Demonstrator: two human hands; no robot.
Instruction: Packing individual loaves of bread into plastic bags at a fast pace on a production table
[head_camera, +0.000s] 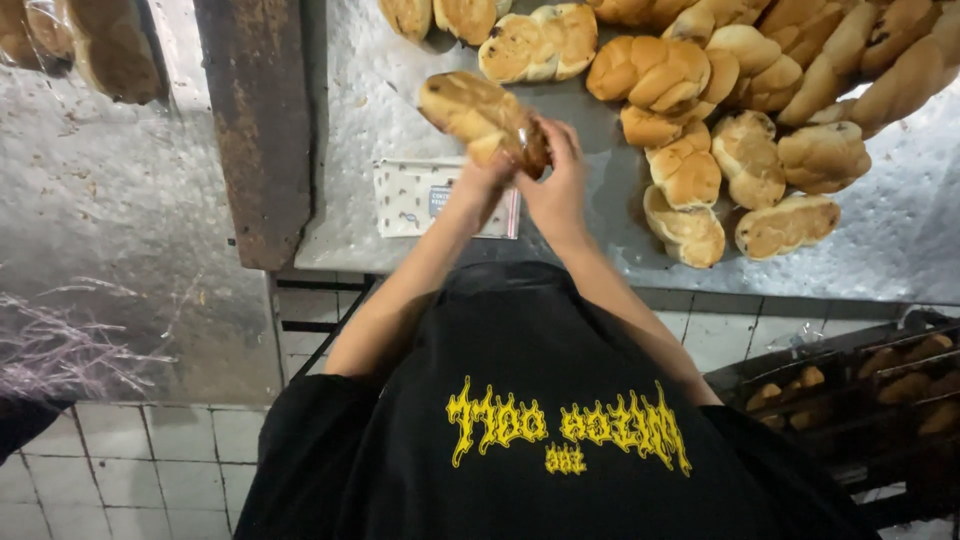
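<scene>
A braided golden loaf (475, 112) in a clear plastic wrap is held above the metal table (370, 90). My left hand (484, 178) grips its near end from below. My right hand (556, 178) pinches the same end beside it, where the plastic bunches. Both hands touch each other at the loaf's dark tip. Under them lies a flat stack of white printed bags (415, 198).
A pile of several braided loaves (745, 110) covers the table's right and back. A rusty metal post (258, 130) stands to the left. More wrapped loaves (95, 40) hang top left. Dark trays of bread (880, 385) sit low on the right above a tiled floor (130, 470).
</scene>
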